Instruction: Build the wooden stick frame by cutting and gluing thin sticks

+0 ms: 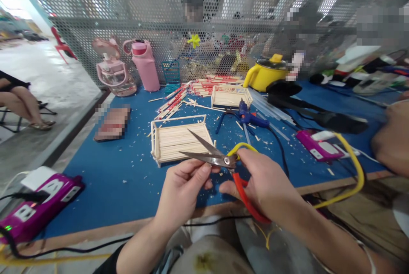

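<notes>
My right hand grips a pair of scissors with one yellow and one red handle; the blades are spread and point left. Just below the lower blade, my left hand is closed in a pinch, its fingertips close to the metal. Whatever it pinches is too small or hidden to make out. Behind the blades lies a small tray-like frame of pale wooden sticks, with a slatted floor and a raised rail. A blue glue gun rests to its right.
Behind are a second stick frame, loose sticks in red-and-white wrappers, clear glue sticks and a yellow pot. Pink bottles and a phone stand left. Purple power strips flank the blue table. Another person's arm is right.
</notes>
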A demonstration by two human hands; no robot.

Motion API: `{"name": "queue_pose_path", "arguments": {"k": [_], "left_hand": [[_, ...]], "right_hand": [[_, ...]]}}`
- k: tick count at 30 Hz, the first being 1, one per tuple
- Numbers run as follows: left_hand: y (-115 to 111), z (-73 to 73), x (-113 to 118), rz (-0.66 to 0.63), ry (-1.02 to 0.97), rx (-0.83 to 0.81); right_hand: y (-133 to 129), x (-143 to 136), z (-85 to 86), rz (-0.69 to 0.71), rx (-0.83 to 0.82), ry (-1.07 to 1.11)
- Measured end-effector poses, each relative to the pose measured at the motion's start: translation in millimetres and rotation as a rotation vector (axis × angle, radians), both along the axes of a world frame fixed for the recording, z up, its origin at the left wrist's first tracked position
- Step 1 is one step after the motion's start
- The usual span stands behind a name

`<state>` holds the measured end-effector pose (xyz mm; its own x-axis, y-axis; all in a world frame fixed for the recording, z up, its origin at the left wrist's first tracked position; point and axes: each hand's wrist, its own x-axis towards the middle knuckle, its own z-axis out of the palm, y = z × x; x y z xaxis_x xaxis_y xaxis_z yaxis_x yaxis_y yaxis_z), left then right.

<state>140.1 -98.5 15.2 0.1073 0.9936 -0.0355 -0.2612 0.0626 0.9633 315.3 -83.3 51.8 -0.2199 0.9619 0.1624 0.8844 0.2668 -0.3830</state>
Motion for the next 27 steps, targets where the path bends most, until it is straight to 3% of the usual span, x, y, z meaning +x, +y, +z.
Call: {"name": "queue_pose_path", "arguments": {"k": [5,9,13,16,19,23,25,27], "left_hand": [[3.5,0.9,4.8,-0.038,-0.259,-0.169],[11.1,12.8,0.9,-0.002,-0.358,-0.323],[20.9,25.4,-11.8,0.060,-0.199,-0.250],[27.3,21.9,-18.0,0.038,-0.022,-0.188],[30.5,7.9,-19.7,-0.087,0.276,-0.103],[33.3,-9.1,-25.1,-0.203,0.682,0.070],[37.4,-12.9,-31.0,-0.195,0.769,0.112],[43.3,-14.1,-38.2,-0.165,0.790,0.113]], "right_hand": [[-1.6,6.0,-4.7,-0.025,-0.188,0.202],[5.8,21.3,-9.2,-0.074,-0.112,0.359],[11.8,47.1,-7.7,-0.133,-0.132,0.087],[5.0,63.7,-7.3,-0.145,-0.239,-0.078],[-4.3,70.2,-7.2,-0.064,-0.462,-0.007],[-2.1,64.2,-9.7,-0.084,-0.931,0.239],[7.6,59.0,-13.9,-0.127,-0.998,0.288],[21.8,54.5,-17.3,-0.166,-0.925,0.290]]}}
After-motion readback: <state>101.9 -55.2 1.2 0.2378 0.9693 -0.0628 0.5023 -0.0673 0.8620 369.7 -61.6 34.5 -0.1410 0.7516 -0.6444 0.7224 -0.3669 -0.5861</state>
